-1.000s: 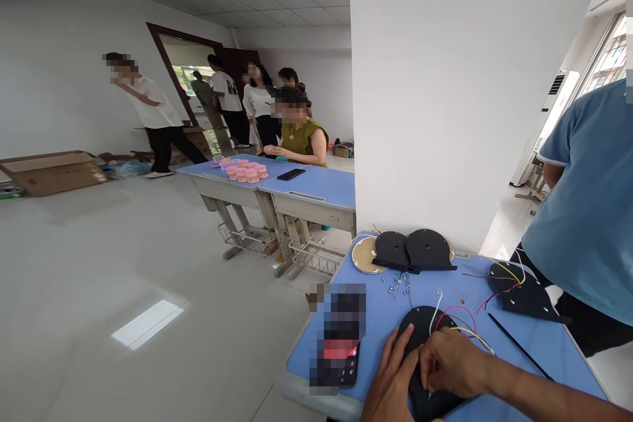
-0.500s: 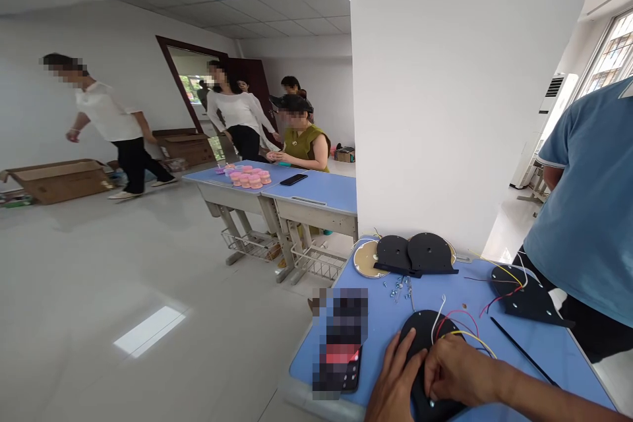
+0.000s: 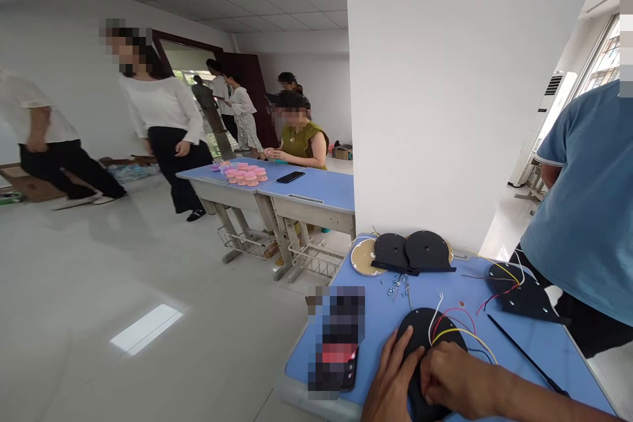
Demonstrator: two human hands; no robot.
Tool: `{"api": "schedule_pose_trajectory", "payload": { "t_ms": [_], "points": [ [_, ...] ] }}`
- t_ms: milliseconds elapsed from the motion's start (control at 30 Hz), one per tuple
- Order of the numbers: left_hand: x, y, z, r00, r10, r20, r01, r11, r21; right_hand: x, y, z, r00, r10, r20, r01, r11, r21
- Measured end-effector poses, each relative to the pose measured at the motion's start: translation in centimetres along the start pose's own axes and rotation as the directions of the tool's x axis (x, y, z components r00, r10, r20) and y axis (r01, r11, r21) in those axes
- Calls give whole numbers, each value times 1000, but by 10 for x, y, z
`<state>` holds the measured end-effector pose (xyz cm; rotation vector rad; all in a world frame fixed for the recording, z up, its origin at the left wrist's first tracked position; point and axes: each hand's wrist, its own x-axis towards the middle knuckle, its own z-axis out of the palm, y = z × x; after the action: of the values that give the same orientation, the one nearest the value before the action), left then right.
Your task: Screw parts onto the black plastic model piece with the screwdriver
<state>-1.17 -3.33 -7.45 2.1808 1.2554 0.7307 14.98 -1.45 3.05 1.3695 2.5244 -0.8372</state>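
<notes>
- Two hands meet at the near edge of the blue desk (image 3: 539,343), both on a black plate (image 3: 420,336) that lies flat there: the left hand (image 3: 390,386) has its fingers spread over the plate's near-left side, and the right hand (image 3: 452,379) is curled with its fingertips pinched together on the plate's near part. What they pinch is too small to tell.
- Coloured wires (image 3: 457,331) in white, red and yellow rise from the plate just past the right hand's knuckles.
- Left of the left hand lies a phone (image 3: 341,359), partly blurred out.
- Beyond the plate, a few small screws (image 3: 395,285) are scattered.
- Right of the right hand runs a thin black rod (image 3: 524,356), and past it lies another black plate with wires (image 3: 519,290).
- Farther off, a pair of black plates (image 3: 413,252) overlaps a tan disc (image 3: 362,256) at the desk's far edge.
- Beside the desk on the right stands a person in a blue shirt (image 3: 588,211).
- Well beyond, pink pieces (image 3: 244,173) sit on another desk.
</notes>
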Motion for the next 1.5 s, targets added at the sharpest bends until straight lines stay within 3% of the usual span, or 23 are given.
{"api": "schedule_pose_trajectory", "payload": {
  "t_ms": [133,267,433,667,800,1067,1267,1500],
  "points": [
    [2,13,-9,995,-66,71,69,997,-45,1,-10,0,999,51,-12,-52,998,-24],
    [1,20,-20,985,-89,145,106,987,-120,2,-10,3,992,119,-46,-116,991,62],
    [-4,19,-28,984,-133,116,160,950,-269,1,2,7,980,196,-45,-174,937,303],
    [2,17,-19,972,-225,67,235,931,-280,2,13,12,973,230,-19,-180,809,560],
    [1,19,-22,971,-213,111,236,931,-278,2,16,13,971,238,3,-187,758,624],
    [4,11,-13,970,-229,75,239,954,-180,2,23,14,981,190,30,-164,745,646],
    [3,7,-14,986,-153,73,164,968,-191,-6,18,12,983,175,-59,-106,798,594],
    [1,-5,2,992,-120,-33,114,983,-147,-2,15,17,976,195,-92,-117,838,533]
  ]
}}
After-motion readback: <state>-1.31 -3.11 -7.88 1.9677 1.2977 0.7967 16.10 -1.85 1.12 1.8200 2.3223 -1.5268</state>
